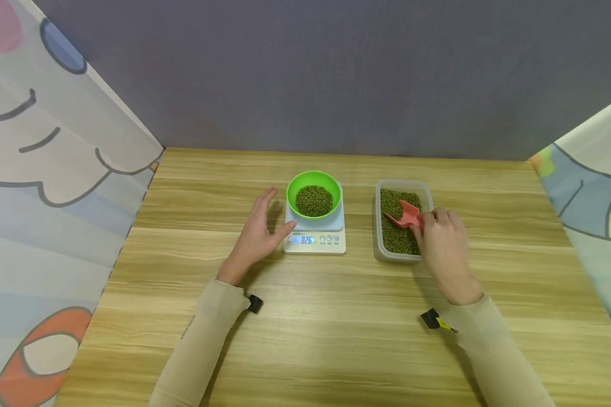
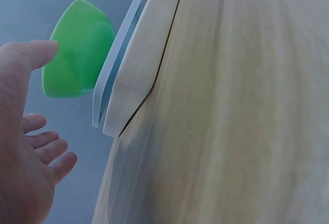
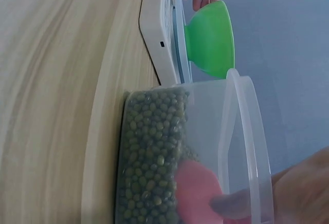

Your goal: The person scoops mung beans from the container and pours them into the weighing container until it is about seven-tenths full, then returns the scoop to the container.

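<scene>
A bright green bowl with a mound of green mung beans in it sits on a white kitchen scale, whose display reads 82.6. My left hand is beside the bowl and scale at their left, thumb and fingers spread, holding nothing. In my right hand is a red scoop, pinched by its handle. The scoop's head lies among the mung beans inside a clear plastic container to the right of the scale. The right wrist view shows the scoop through the container wall.
Everything stands on a wood-grain table. A dark grey panel rises behind its back edge. Cloth with cartoon prints hangs at the left, and similar cloth at the right.
</scene>
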Demonstrator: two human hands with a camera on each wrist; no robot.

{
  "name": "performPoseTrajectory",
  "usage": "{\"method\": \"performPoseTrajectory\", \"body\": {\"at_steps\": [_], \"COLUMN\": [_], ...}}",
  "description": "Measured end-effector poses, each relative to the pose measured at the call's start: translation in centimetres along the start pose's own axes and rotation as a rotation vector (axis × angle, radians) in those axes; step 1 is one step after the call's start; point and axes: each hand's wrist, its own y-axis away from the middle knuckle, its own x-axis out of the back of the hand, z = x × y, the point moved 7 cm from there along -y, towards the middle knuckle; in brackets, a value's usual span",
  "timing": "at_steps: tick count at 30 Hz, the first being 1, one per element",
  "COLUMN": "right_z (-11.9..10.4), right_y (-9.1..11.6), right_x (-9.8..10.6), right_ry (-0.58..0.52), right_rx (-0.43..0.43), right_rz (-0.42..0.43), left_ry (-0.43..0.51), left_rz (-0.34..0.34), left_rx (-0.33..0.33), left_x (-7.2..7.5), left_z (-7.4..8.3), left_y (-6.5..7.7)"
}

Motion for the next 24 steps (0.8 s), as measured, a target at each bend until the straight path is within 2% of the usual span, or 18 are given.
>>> {"method": "performPoseTrajectory", "body": {"at_steps": [5,12,24], "right_z": [-0.1,0.2,0.6], "right_y": [-0.1,0.1,1.1], "right_x": [-0.2,-0.3,0.5], "right_ry": [-0.022,-0.09,-0.148], "right_rx": [0.002,-0.017,-0.018], "right_rz": [-0.025,-0.016,0.065], "left_ry": [-0.002,0.0,0.003], "left_rz": [0.004,0.006,0.005], "left_rx": [-0.001,-0.004,0.007], "left_x": [0.1,0.0,0.3], "left_z": [0.1,0.1,0.2], "left_y": [0.1,0.2,0.2]}}
